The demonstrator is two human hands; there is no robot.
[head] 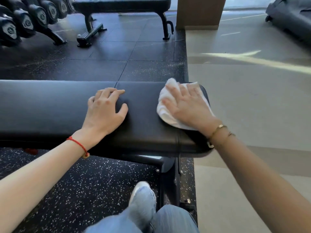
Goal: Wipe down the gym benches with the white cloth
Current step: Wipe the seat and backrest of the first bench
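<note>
Shoe (143, 197) under tabletop (50, 106). Right hand (186, 105): grip flat, fingers spread, pressing cloth (165, 113) at the pad's end. Left hand (104, 108) empty, braced beside. Risk: cloth bunches or slides off the edge beyond the grip.

Left hand (106, 109) and right hand (188, 105) flat, fingers spread.

Black bench (50, 106) carries white cloth (165, 113) and both hands.
</note>
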